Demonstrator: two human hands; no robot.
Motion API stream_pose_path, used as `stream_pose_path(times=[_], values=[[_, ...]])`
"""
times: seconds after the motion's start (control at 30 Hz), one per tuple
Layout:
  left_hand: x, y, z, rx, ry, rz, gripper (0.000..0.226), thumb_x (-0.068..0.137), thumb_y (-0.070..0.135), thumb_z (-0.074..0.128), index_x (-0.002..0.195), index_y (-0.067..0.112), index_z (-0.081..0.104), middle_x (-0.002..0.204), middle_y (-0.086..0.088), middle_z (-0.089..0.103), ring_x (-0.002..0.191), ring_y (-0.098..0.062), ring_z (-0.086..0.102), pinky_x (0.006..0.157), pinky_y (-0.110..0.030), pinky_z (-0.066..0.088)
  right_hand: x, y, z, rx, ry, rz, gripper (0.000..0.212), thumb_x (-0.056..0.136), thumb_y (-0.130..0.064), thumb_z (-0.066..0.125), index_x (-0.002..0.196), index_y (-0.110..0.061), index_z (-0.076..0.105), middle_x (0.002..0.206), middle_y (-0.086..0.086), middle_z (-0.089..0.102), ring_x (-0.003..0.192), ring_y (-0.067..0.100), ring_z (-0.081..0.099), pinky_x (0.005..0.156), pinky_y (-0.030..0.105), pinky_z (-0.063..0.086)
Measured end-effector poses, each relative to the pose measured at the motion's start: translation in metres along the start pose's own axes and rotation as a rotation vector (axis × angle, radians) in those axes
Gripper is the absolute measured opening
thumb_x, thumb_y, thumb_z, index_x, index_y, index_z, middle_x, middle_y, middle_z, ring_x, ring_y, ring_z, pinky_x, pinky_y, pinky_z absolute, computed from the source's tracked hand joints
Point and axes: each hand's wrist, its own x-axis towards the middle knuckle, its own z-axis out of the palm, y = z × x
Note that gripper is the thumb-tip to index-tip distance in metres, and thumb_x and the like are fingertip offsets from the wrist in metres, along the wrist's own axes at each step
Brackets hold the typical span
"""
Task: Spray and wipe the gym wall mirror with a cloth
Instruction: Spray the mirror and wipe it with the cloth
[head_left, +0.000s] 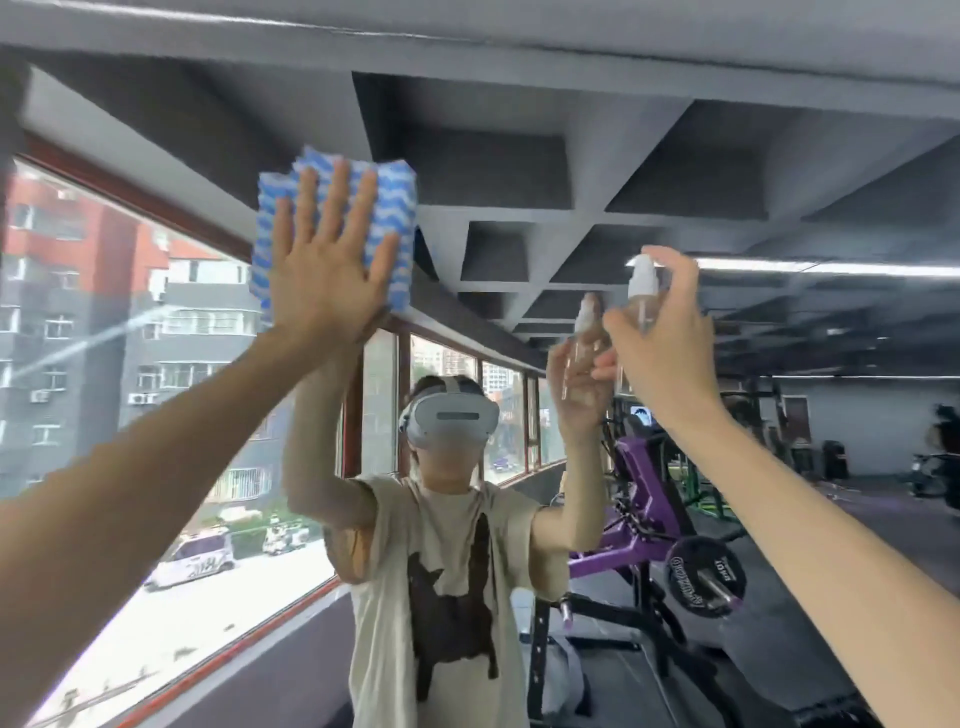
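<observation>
The wall mirror (519, 171) fills the whole view and shows my own reflection. High on the glass at the upper left, my left hand (324, 265) presses a blue-and-white wavy-patterned cloth (395, 208) flat with straight, spread fingers. To the right, my right hand (662, 332) grips a small clear spray bottle (640, 291) with a white pump head, one finger lying over the top of the pump. The bottle is held close to the glass, and its reflection shows just to the left of it.
The mirror reflects a long window wall on the left, a grey coffered ceiling, a purple weight bench (631, 519), a barbell plate (704, 577) and dark gym machines at the right. A faint streak (78, 348) crosses the glass at the left.
</observation>
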Motion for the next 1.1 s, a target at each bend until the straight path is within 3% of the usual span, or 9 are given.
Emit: stream_pose_path(times=[0.17, 0.3, 0.57, 0.73, 0.83, 0.9, 0.97, 1.03, 1.1], values=[[-0.004, -0.162, -0.032, -0.001, 0.06, -0.323, 0.063, 0.099, 0.046, 0.021, 0.155, 0.017, 0.014, 0.161, -0.008, 0.009, 0.148, -0.034, 0.003, 0.119, -0.049, 0.001, -0.014, -0.021, 0.056, 0.049, -0.023, -0.035, 0.046, 0.095, -0.013, 0.06, 0.134, -0.022, 0.038, 0.08, 0.004, 0.063, 0.051, 0.009, 0.063, 0.044, 0.015, 0.049], [-0.025, -0.241, -0.049, 0.001, 0.046, -0.394, 0.059, 0.103, 0.04, 0.025, 0.155, 0.018, 0.01, 0.162, -0.007, 0.006, 0.148, -0.032, 0.0, 0.119, -0.047, -0.002, -0.023, -0.049, 0.102, 0.145, -0.043, -0.023, 0.046, 0.095, -0.011, 0.059, 0.134, -0.024, 0.038, 0.08, 0.003, 0.059, 0.048, 0.003, 0.06, 0.042, 0.013, 0.046], [-0.044, -0.321, -0.071, 0.034, -0.01, -0.371, 0.067, 0.097, 0.049, 0.015, 0.155, 0.018, 0.006, 0.162, -0.006, 0.002, 0.149, -0.029, -0.002, 0.12, -0.043, -0.002, -0.05, -0.107, 0.196, 0.133, -0.089, -0.096, 0.046, 0.094, -0.009, 0.058, 0.134, -0.021, 0.038, 0.077, -0.001, 0.057, 0.047, 0.01, 0.059, 0.044, 0.017, 0.047], [-0.056, -0.284, -0.056, 0.019, 0.075, -0.486, 0.062, 0.1, 0.045, 0.019, 0.154, 0.016, 0.012, 0.161, -0.009, 0.008, 0.148, -0.033, 0.003, 0.12, -0.047, 0.001, -0.064, -0.113, 0.21, 0.177, -0.05, -0.035, 0.043, 0.097, -0.01, 0.057, 0.135, -0.018, 0.039, 0.071, -0.002, 0.053, 0.04, 0.003, 0.054, 0.038, 0.014, 0.042], [-0.087, -0.209, -0.036, 0.023, 0.031, -0.113, 0.065, 0.099, 0.05, 0.011, 0.155, 0.016, 0.012, 0.161, -0.008, 0.005, 0.149, -0.029, 0.0, 0.12, -0.042, -0.004, -0.067, -0.117, 0.21, 0.168, 0.008, 0.005, 0.042, 0.096, -0.011, 0.057, 0.134, -0.02, 0.039, 0.073, 0.002, 0.057, 0.047, 0.004, 0.058, 0.045, 0.015, 0.045], [-0.109, -0.155, -0.024, 0.005, -0.039, 0.177, 0.065, 0.099, 0.052, 0.006, 0.154, 0.019, 0.016, 0.161, -0.007, 0.008, 0.149, -0.028, 0.0, 0.12, -0.045, 0.001, -0.067, -0.115, 0.21, 0.17, 0.024, 0.046, 0.045, 0.095, -0.013, 0.056, 0.133, -0.028, 0.036, 0.083, 0.008, 0.062, 0.065, 0.021, 0.066, 0.062, 0.037, 0.057], [-0.125, -0.123, -0.023, 0.022, -0.153, 0.497, 0.063, 0.099, 0.052, 0.006, 0.154, 0.022, 0.017, 0.161, -0.006, 0.012, 0.149, -0.028, 0.003, 0.12, -0.047, 0.007, -0.068, -0.111, 0.206, 0.205, 0.068, 0.104, 0.045, 0.093, -0.016, 0.054, 0.125, -0.041, 0.034, 0.089, 0.013, 0.065, 0.072, 0.036, 0.067, 0.068, 0.057, 0.055], [-0.117, -0.134, -0.025, 0.079, -0.209, 0.801, 0.061, 0.099, 0.052, 0.013, 0.153, 0.023, 0.015, 0.161, -0.005, 0.014, 0.148, -0.028, 0.006, 0.12, -0.047, 0.008, -0.068, -0.11, 0.2, 0.229, 0.099, 0.181, 0.044, 0.092, -0.018, 0.054, 0.121, -0.044, 0.033, 0.092, 0.011, 0.065, 0.074, 0.039, 0.068, 0.071, 0.061, 0.054], [-0.091, -0.171, -0.032, 0.061, -0.146, 0.795, 0.061, 0.099, 0.052, 0.016, 0.152, 0.022, 0.019, 0.159, -0.007, 0.022, 0.147, -0.029, 0.015, 0.118, -0.048, 0.013, -0.067, -0.112, 0.199, 0.219, 0.042, 0.221, 0.047, 0.096, -0.015, 0.054, 0.13, -0.037, 0.031, 0.096, 0.007, 0.063, 0.075, 0.034, 0.068, 0.074, 0.058, 0.056]])
